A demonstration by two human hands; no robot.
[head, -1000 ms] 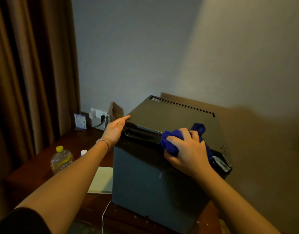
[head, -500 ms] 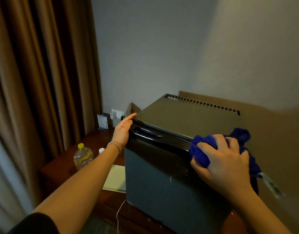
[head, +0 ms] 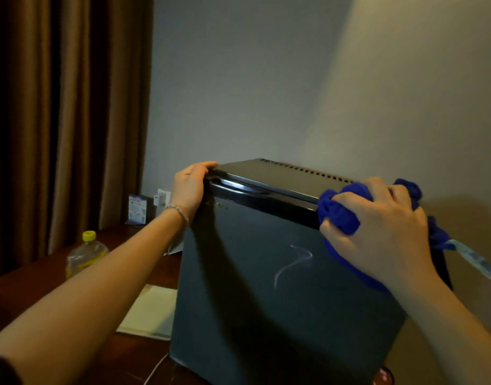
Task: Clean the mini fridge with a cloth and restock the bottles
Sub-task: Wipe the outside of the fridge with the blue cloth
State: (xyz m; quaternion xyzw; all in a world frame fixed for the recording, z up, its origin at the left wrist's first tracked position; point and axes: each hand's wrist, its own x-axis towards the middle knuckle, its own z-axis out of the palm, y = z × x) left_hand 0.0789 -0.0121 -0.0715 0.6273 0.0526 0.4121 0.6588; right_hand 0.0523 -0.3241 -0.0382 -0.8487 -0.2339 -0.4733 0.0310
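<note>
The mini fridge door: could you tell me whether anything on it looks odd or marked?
Yes. A pale curved streak crosses the dark door of the mini fridge, below and to the left of the blue cloth gripped by the right hand. It could be a smear or a scratch.

- My left forearm (head: 80, 295) is covering the lower part of the bottle (head: 84, 255).
- My right hand (head: 377, 232) is hiding much of the cloth (head: 338, 209).
- The fridge (head: 266, 301) base is running off the frame's bottom.
- Logo text is blurring, unreadable.
</note>
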